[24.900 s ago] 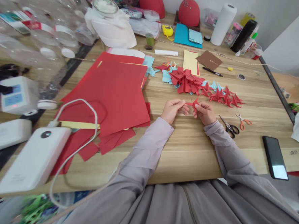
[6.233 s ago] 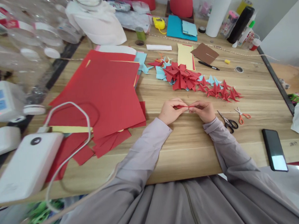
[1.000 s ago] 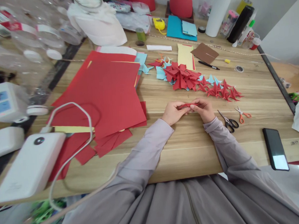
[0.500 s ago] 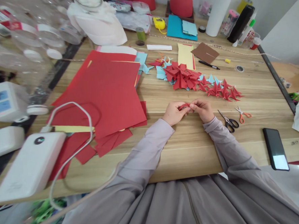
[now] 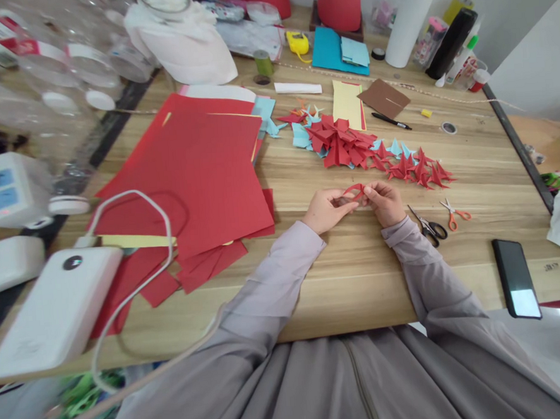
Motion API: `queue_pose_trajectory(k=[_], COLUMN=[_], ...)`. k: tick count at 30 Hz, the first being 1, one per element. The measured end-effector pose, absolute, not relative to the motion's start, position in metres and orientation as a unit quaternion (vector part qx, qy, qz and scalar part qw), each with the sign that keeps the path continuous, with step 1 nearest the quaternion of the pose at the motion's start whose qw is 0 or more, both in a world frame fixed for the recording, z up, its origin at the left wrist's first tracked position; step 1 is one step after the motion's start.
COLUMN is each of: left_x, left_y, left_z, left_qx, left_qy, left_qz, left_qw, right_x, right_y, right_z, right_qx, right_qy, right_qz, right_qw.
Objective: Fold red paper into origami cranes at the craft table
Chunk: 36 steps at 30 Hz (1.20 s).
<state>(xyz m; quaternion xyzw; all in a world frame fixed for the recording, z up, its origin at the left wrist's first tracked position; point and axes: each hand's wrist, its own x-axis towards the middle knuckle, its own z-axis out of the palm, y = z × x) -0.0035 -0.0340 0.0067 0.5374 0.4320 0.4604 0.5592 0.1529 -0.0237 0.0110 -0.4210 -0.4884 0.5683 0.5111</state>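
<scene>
Left hand [image 5: 325, 212] and right hand [image 5: 388, 204]: fingers pinching folded red paper [image 5: 354, 188] over tabletop [image 5: 355, 281]. Best to steady left, align edges, crease lightly with right; avoid tearing.

My left hand [image 5: 328, 210] and right hand [image 5: 384, 203] are close together, centered in front of me. Thumbs and fingers pinched inward on both. Forearms angle in from either side, sleeves down to the wrists. Some fingertips hidden.

A folded red paper strip [image 5: 353, 190] (slightly curved); held above the table [image 5: 352, 300].
</scene>
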Motion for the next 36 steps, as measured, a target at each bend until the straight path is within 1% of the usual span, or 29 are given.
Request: queue_pose_trajectory(k=[4,8,12,16,24,30,36], left_x=[-0.002,0.002,0.002,-0.001,-0.004,-0.008,-0.008], left_y=[-0.036,-0.038,-0.037,-0.036,-0.033,-0.031,-0.033], left_z=[0.010,0.014,0.015,0.015,0.010,0.013,0.019], left_qx=[0.546,0.517,0.528,0.555,0.533,0.500,0.498], left_qy=[0.412,0.394,0.409,0.390,0.371,0.358,0.379], left_qz=[0.454,0.484,0.497,0.499,0.466,0.441,0.477], left_qw=[0.571,0.586,0.554,0.540,0.601,0.653,0.617], right_x=[0.152,0.152,0.153,0.152,0.150,0.148,0.150], right_y=[-0.023,-0.024,-0.024,-0.024,-0.024,-0.025,-0.025], right_z=[0.011,0.009,0.006,0.006,0.009,0.009,0.013], right_qx=[-0.408,-0.393,-0.387,-0.399,-0.414,-0.421,-0.445], right_qy=[-0.475,-0.492,-0.510,-0.504,-0.465,-0.468,-0.466], right_qz=[0.585,0.593,0.589,0.584,0.587,0.561,0.526], right_qw=[0.515,0.502,0.492,0.495,0.518,0.537,0.555])
